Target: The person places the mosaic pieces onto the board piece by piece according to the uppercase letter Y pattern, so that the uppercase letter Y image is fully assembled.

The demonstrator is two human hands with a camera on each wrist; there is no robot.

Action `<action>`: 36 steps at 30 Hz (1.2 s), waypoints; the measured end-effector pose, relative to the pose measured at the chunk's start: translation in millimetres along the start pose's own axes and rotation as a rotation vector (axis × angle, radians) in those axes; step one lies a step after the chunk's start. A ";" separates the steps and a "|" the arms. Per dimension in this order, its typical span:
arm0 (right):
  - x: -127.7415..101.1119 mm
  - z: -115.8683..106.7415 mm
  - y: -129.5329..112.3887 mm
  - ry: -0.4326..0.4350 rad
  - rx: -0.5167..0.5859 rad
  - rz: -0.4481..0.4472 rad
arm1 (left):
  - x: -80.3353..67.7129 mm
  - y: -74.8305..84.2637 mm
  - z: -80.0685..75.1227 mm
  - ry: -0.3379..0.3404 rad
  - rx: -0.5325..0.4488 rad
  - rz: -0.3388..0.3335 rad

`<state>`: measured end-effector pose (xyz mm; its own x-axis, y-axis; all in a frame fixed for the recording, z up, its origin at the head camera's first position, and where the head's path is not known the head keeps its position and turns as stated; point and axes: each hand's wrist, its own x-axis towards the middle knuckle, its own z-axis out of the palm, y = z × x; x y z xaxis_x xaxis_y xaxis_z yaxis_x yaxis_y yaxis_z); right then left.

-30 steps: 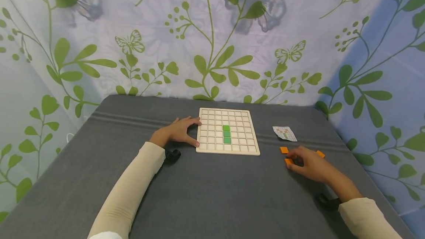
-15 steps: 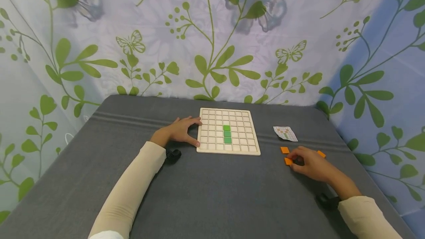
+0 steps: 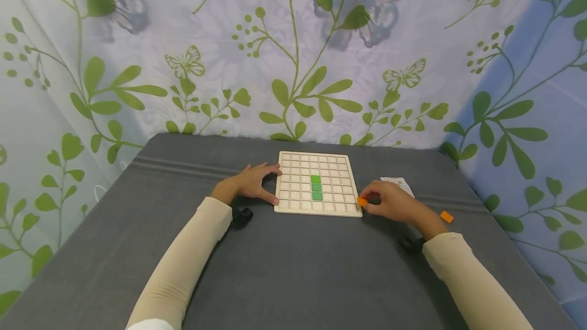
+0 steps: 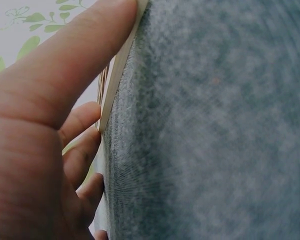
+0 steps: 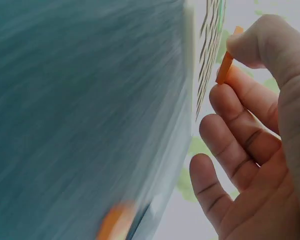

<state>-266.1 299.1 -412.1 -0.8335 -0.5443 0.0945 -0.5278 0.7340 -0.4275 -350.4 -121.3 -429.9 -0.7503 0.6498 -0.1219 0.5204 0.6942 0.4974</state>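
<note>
A pale wooden grid board (image 3: pixel 293 164) lies on the dark cloth, with three green tiles (image 3: pixel 316 187) in one column of its squares. My left hand (image 3: pixel 249 181) rests against the board's left edge, thumb low and fingers higher, spread apart; the left wrist view shows thumb and fingertips touching the rim. Between thumb and forefinger, my right hand (image 3: pixel 390 200) pinches an orange square tile (image 5: pixel 225 67), tilted over the board's lower right corner. Another orange tile (image 3: pixel 447 216) lies on the cloth to the right of that hand.
A small paper with a printed grid pattern (image 3: pixel 400 182) lies right of the board, partly covered by my right hand. The grey cloth (image 3: pixel 293 269) covers the table. Behind it hangs a leaf-patterned curtain (image 3: pixel 206 90).
My right hand has picked up an orange tile and carried it left to the board's right edge. The other nearby orange tile is now out of sight. My left hand stays at the board.
</note>
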 end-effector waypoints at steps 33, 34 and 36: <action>200.1 36.1 -51.7 -0.090 -0.108 0.025 | 0.8 -4.0 2.2 -0.001 0.013 -0.028; 202.7 37.2 -51.7 -0.091 -0.108 0.023 | 1.0 -4.4 2.2 -0.002 0.013 -0.029; 206.9 40.1 -51.6 -0.093 -0.101 0.029 | 1.0 -4.9 2.4 -0.003 0.011 -0.030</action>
<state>-404.8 132.4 -406.5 -0.8323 -0.5543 -0.0019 -0.5215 0.7842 -0.3361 -352.7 -123.2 -434.6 -0.7645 0.6294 -0.1395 0.5017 0.7167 0.4843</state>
